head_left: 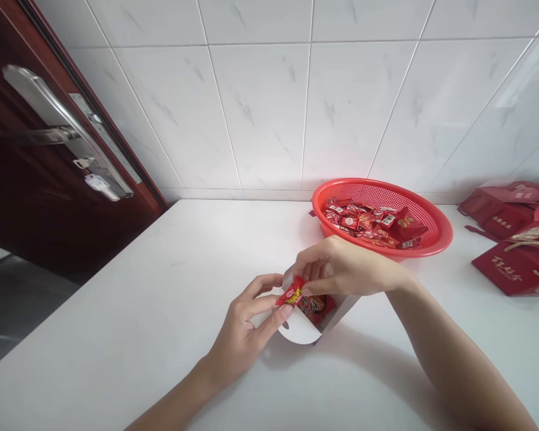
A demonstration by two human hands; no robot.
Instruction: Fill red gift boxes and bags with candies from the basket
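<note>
An open gift box (303, 326), white inside with a rounded flap toward me, sits tilted on the table in front of me. My left hand (254, 317) is closed on its left edge, thumb on the near side. Between the fingertips and thumb of my right hand (327, 266) is a small red wrapped candy (291, 295) with yellow lettering, held at the box's mouth. The candy's left end touches my left thumb and index finger; whether they pinch it too I cannot tell. Inside the box lies a larger red snack packet (313, 306), partly covered by my right hand.
Behind my right hand stands a red plastic basket (440, 230) with many red-wrapped candies (363, 221). Several dark red gift boxes (509, 263), one tied with twine, are at the right. A tiled wall (260, 114) borders the white table (161, 287); a door (31, 179) with keys is at left.
</note>
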